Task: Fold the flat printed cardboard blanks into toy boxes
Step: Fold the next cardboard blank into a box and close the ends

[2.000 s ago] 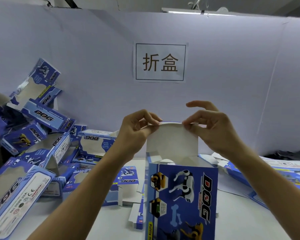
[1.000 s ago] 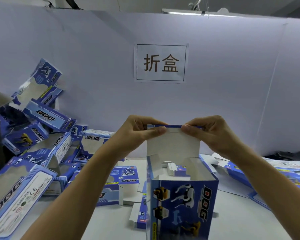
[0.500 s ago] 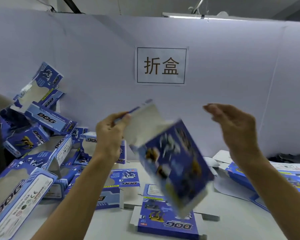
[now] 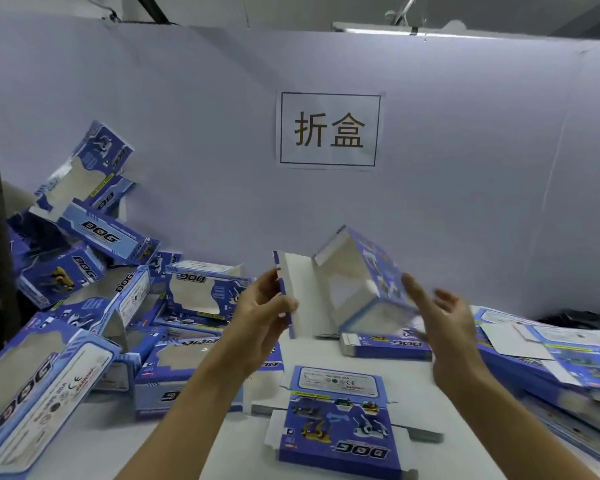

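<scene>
Nearest to me, a flat blank lies printed side up on the white desk, its "DOG" lettering upside down from my position. It sits between my two forearms and touches neither.

Above it, my left hand is closed on the box: thumb on the near face of the open lid flap, fingers behind it, the grip taken at the flap's left edge. The box is held in the air, tilted, its open end and white interior turned toward me and its printed blue panel facing right. Parts of it are blurred.

My right hand is open, fingers spread and slightly curled, palm facing the box. It holds nothing. The fingertips are at the lower right of the box; I cannot tell whether they touch it.

Just beyond the box, another blank lies flat on the desk. To my right, a stack of flat blanks runs along the desk edge. To my left, a heap of folded boxes is piled against the partition, several on their sides, some with window cut-outs showing.

Farthest back stands the pale partition, with a paper sign bearing two Chinese characters fixed to it.
</scene>
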